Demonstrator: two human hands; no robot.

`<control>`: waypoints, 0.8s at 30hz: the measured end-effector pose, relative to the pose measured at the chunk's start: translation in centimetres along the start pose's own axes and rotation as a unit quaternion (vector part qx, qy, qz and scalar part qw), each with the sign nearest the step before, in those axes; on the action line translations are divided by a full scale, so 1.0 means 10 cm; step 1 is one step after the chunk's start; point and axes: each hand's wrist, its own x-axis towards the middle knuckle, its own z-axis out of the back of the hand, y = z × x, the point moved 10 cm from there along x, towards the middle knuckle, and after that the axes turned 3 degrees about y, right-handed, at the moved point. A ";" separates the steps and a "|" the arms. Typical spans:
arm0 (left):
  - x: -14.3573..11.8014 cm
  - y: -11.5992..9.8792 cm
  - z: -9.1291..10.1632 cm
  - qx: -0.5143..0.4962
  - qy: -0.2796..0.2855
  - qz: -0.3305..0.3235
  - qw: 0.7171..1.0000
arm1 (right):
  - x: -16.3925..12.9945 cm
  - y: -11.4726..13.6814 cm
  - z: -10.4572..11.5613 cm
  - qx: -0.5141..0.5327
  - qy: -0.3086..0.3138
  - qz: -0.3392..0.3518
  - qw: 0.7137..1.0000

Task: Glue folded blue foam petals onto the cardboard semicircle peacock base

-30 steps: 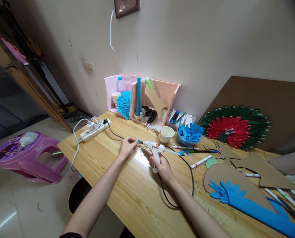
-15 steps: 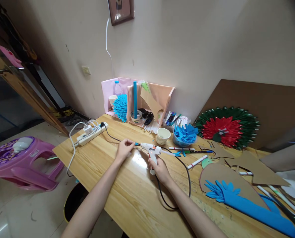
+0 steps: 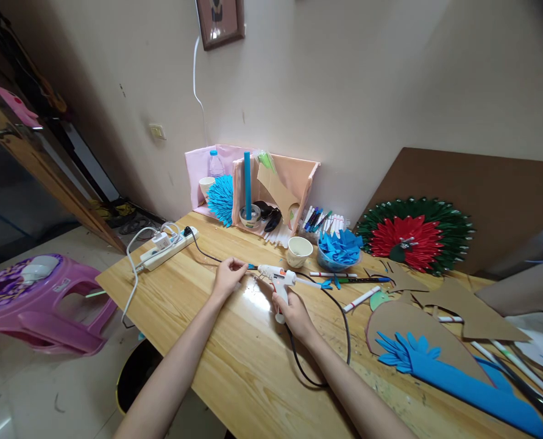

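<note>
Glue gun [image 3: 279,281], white plastic, pistol-shaped, held over pale wooden bench [image 3: 244,372]. Right hand [image 3: 297,312] wrapped round its grip. Left hand [image 3: 229,277] pinching 1 small blue strip [image 3: 252,267] at the fingertips, right by the nozzle; contact, can't tell from where I stand. Just behind the gun, 1 white paper cup [image 3: 299,252]; beside that, 1 clear round plastic bowl [image 3: 339,264] heaped with flat blue pieces [image 3: 340,245]. Thin black cable [image 3: 348,335] loops near right wrist.

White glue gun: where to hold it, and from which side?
I'd grip the glue gun by its handle, from the near right, as the right hand does: the handle slants toward the person, while the nozzle points left, toward the left hand.
</note>
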 end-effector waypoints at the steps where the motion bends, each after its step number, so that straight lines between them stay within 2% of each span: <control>1: 0.00 0.00 0.00 -0.002 0.000 0.001 1.000 | 0.00 0.00 0.00 -0.002 -0.001 -0.001 1.000; 24: 0.01 -0.02 0.02 0.000 0.000 0.001 1.000 | 0.01 0.02 0.01 -0.007 -0.003 0.005 1.000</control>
